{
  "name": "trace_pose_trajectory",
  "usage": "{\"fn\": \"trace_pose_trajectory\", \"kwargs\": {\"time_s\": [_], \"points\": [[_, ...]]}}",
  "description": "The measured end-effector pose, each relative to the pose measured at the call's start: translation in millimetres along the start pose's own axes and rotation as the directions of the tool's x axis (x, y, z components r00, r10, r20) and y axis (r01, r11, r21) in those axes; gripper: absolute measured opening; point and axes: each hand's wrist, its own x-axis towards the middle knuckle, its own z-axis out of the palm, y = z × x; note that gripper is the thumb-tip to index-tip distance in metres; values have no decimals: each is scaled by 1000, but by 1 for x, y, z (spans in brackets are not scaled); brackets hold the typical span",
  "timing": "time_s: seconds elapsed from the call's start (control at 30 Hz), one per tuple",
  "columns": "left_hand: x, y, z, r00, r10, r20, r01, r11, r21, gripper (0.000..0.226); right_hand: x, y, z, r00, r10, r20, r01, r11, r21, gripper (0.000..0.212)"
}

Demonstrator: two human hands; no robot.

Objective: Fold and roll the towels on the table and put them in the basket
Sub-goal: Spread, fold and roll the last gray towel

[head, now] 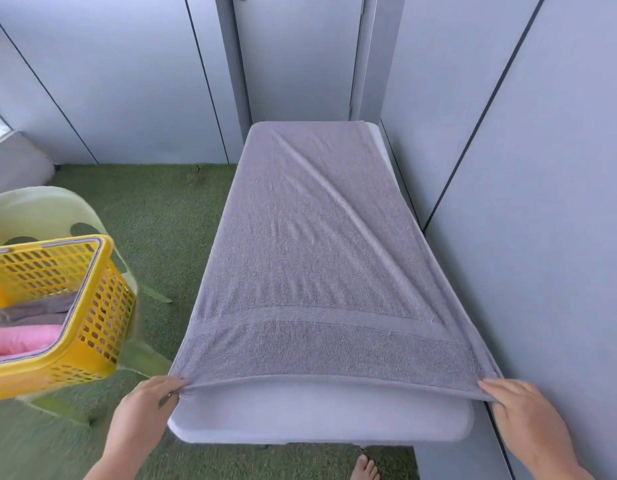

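A large grey towel (pixel 310 251) lies spread lengthwise over the narrow white table (pixel 321 420), with a diagonal crease running from its far left to its near right. My left hand (pixel 144 407) pinches the towel's near left corner, and my right hand (pixel 521 407) pinches the near right corner. The near edge is lifted slightly off the table. A yellow perforated basket (pixel 92 327) sits to the left on a pale green plastic chair (pixel 47 213); it holds a rolled pink towel (pixel 23 339) and a grey towel (pixel 37 311).
Grey wall panels (pixel 542 202) run close along the table's right side and behind its far end. Green artificial turf (pixel 154 230) covers the floor to the left. A bare foot (pixel 364 469) stands below the table's near edge.
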Motion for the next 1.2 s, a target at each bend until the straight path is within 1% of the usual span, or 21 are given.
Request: {"fn": "trace_pose_trajectory", "kwargs": {"time_s": [0.13, 0.2, 0.27, 0.4, 0.53, 0.6, 0.63, 0.67, 0.7, 0.73, 0.77, 0.83, 0.87, 0.9, 0.93, 1.0, 1.03, 1.1, 1.2], "points": [[-17, -18, -2, 998, 32, -44, -33, 999, -17, 37, -33, -13, 2, 998, 55, 24, -55, 999, -3, 49], [-27, -25, -2, 999, 42, -31, -43, 999, -17, 39, -47, -18, 0, 996, 74, 40, -73, 997, -13, 49], [-38, -33, -2, 1000, 22, -8, -22, 999, -35, 43, -64, -22, 0, 995, 85, 45, -84, 996, -23, 50], [-55, -38, 2, 1000, -15, 20, 16, 997, -80, 42, -94, -21, 3, 995, 86, 47, -85, 996, -32, 54], [-68, -46, 9, 999, -12, 40, 14, 999, -52, 43, -106, -14, 6, 990, 100, 100, -96, 995, -38, 61], [-76, -48, 14, 999, -23, 42, 25, 998, -50, 43, -104, -13, 8, 980, 117, 158, -113, 993, -37, 63], [-79, -48, 17, 998, -29, 57, 31, 999, -37, 44, -103, -12, 10, 974, 113, 196, -108, 993, -38, 62], [-83, -48, 21, 997, -29, 76, 30, 999, -18, 46, -102, -10, 11, 970, 97, 224, -90, 995, -40, 57], [-85, -48, 23, 997, -20, 73, 20, 1000, 4, 48, -101, -13, 11, 968, 85, 238, -76, 996, -50, 48], [-87, -46, 24, 999, -16, 45, 16, 1000, 8, 49, -96, -18, 7, 965, 78, 249, -71, 997, -35, 43], [-90, -37, 23, 1000, -3, -4, 3, 1000, -7, 45, -92, -30, 2, 964, 64, 258, -68, 998, 4, 50], [-84, -3, 21, 989, 81, -120, -83, 996, -13, 23, -69, -72, -3, 981, -17, 191, 1, 997, 83, 61], [-77, 26, 21, 983, 128, -132, -130, 992, -5, 25, -55, -100, -4, 983, -84, 165, 67, 992, 107, 62], [-67, 57, 26, 978, 177, -112, -178, 984, 1, 31, -39, -132, -3, 975, -152, 161, 133, 984, 120, 64], [-56, 90, 34, 973, 219, -66, -219, 976, 14, 34, -23, -165, 1, 957, -217, 192, 194, 972, 129, 67], [-35, 148, 59, 951, 291, 101, -298, 952, 64, 41, 0, -222, 23, 899, -314, 307, 291, 949, 120, 73], [-26, 168, 74, 932, 324, 163, -342, 934, 100, 47, 8, -241, 37, 870, -354, 342, 336, 935, 112, 75], [-14, 185, 99, 907, 352, 231, -394, 904, 168, 53, 14, -261, 60, 840, -417, 348, 415, 906, 84, 79], [-14, 166, 108, 913, 335, 234, -391, 881, 266, 59, 10, -238, 74, 848, -403, 344, 416, 908, 39, 78]]}}
